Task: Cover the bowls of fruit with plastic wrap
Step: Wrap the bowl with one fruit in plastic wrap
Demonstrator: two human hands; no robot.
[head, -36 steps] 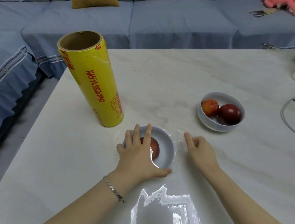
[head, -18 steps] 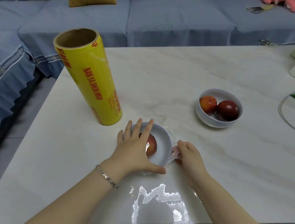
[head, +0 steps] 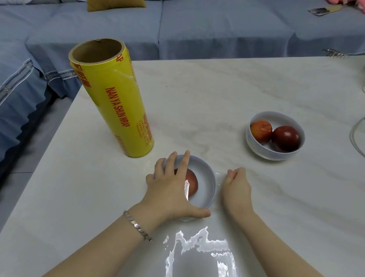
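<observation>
The table (head: pixel 225 93) carries all task items. The roll of plastic wrap (head: pixel 114 103) stands upright at the left of the table, just beyond the near bowl (head: pixel 208 184) and apart from it. The far bowl (head: pixel 264 153) sits well to the right and holds two red fruits (head: pixel 285 138). No film is visible over it, so it appears uncovered.

The near bowl sits between both hands at the front of the table. The left hand (head: pixel 168 190) lies over its left half with fingers spread and straight and the thumb along the front rim, pressing down. The right hand (head: pixel 236 189) rests on the table just beside the right rim with fingers curled under. Whether it pinches film cannot be told. One red fruit (head: pixel 192 183) lies inside, partly under the left fingers. A faint glint of clear film (head: pixel 218 174) shows at the right rim, though its full extent is too transparent to trace.

Step in hand, as judged: sealing the film around the near bowl. The next move likely calls for smoothing the loose edge down the bowl wall on the right, then taking the roll to tear a sheet for the far bowl.
</observation>
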